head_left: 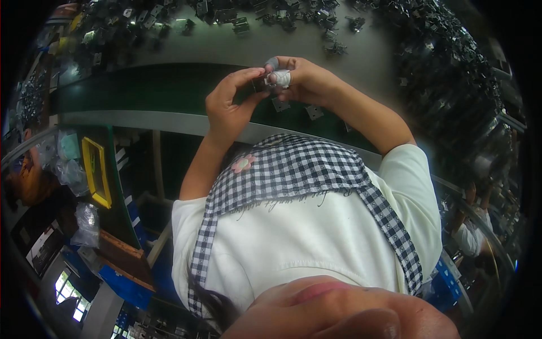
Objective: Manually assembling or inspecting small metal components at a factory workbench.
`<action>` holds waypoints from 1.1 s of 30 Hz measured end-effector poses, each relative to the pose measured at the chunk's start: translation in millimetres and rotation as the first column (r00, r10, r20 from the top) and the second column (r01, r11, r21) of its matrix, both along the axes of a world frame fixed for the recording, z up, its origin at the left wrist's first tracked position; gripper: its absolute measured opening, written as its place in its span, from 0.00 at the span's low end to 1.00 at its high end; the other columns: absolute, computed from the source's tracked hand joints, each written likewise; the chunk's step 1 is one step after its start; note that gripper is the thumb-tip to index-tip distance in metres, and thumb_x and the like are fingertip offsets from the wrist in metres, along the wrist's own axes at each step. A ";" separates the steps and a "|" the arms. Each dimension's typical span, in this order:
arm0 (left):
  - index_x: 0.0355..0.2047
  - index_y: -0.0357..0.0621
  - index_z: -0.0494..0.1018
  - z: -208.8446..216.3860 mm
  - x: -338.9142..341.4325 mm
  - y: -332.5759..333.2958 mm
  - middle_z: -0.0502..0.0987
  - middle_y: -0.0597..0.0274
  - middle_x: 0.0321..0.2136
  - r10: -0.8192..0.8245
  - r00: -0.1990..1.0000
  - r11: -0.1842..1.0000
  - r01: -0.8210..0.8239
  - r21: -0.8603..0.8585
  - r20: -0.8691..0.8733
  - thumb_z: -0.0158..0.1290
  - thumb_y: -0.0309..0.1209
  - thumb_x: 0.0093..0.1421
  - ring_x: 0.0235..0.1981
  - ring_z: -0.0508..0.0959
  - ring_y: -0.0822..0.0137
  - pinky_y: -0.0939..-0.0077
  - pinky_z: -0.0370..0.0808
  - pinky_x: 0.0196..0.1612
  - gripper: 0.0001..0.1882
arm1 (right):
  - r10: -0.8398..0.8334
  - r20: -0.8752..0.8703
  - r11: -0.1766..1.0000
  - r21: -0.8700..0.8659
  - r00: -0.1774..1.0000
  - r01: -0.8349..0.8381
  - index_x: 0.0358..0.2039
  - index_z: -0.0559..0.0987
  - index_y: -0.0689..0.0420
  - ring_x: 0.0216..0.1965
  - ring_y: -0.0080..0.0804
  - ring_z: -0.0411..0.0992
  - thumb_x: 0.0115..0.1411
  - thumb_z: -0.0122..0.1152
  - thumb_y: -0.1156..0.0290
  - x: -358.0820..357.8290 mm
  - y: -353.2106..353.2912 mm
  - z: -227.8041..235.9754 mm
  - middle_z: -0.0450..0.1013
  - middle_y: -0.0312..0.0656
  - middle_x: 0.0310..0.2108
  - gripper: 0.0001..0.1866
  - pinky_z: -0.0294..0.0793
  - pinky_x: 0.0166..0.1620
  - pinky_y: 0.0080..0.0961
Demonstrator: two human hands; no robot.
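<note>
My left hand (230,101) and my right hand (307,80) meet over the near edge of the green work surface (169,93). Between their fingertips is a small dark metal part (261,85); fingers cover much of it, so its exact shape is unclear. The left thumb and fingers pinch it from the left, while the right fingers close on it from the other side. White tape (282,78) wraps one right finger, and a grey-blue band (272,62) covers another. Just below the right hand lie small flat metal plates with holes (314,112).
Loose small metal parts (288,17) are scattered along the far side, with a large dark heap (446,73) at the right. A pale metal rail (135,119) edges the bench. A yellow frame (97,172) and clear plastic bags (86,225) are at the left. Another person (473,231) is at far right.
</note>
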State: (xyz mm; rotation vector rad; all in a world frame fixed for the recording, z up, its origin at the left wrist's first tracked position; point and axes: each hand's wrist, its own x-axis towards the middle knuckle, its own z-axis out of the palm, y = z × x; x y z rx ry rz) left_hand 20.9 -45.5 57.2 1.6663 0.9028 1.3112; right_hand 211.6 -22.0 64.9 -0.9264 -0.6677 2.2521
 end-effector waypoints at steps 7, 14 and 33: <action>0.37 0.38 0.74 0.6 4.8 -5.0 0.78 0.53 0.36 0.107 0.981 0.972 -0.069 0.225 -0.161 0.59 0.15 0.43 0.37 0.79 0.61 0.74 0.76 0.41 0.18 | -0.151 0.335 0.947 0.318 0.930 0.039 0.38 0.69 0.59 0.34 0.25 0.73 0.47 0.65 0.77 -1.1 -5.4 8.8 0.73 0.41 0.33 0.18 0.75 0.34 0.20; 0.39 0.37 0.75 1.6 -2.1 7.9 0.78 0.55 0.37 -0.175 0.984 0.974 0.167 -0.153 -0.040 0.58 0.16 0.46 0.40 0.78 0.67 0.77 0.74 0.43 0.17 | -0.051 0.326 0.997 0.070 0.944 0.030 0.46 0.67 0.62 0.35 0.27 0.74 0.53 0.62 0.69 -8.3 -10.1 8.0 0.72 0.44 0.37 0.22 0.77 0.35 0.23; 0.48 0.40 0.58 -1.9 2.0 -18.1 0.76 0.53 0.31 -0.017 0.766 0.952 -0.185 -0.246 -0.643 0.57 0.28 0.50 0.30 0.79 0.59 0.72 0.74 0.33 0.27 | -0.227 0.897 0.631 0.432 0.379 -0.644 0.41 0.75 0.62 0.24 0.22 0.73 0.58 0.57 0.60 8.3 39.1 11.9 0.75 0.39 0.26 0.18 0.74 0.28 0.19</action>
